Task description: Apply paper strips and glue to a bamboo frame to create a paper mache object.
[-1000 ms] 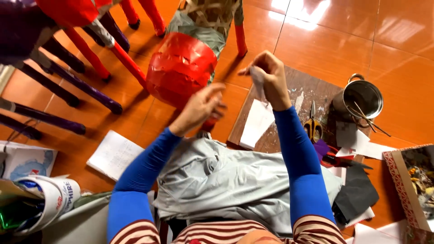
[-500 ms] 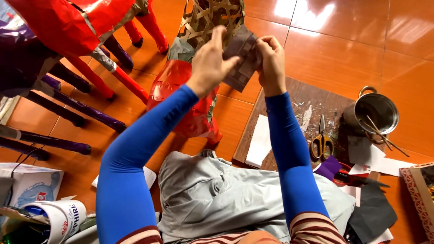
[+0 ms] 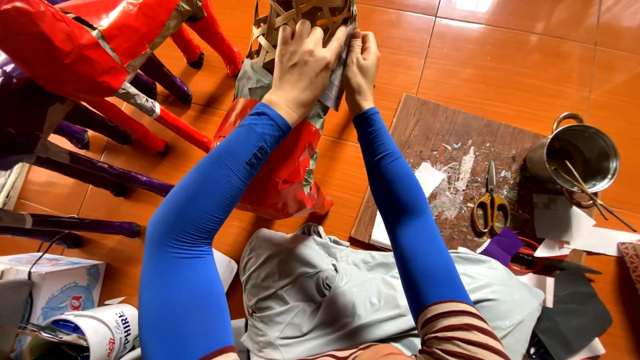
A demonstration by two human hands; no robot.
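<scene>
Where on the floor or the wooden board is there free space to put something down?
Bare tiles lie beyond the wooden board, toward the upper right, and the board's far half is open. Crowded: scissors, metal pot and paper scraps at right; red and purple figures at left.

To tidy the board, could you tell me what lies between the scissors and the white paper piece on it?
In the head view, only bare, paint-smeared board lies between the scissors and the white paper piece.
</scene>
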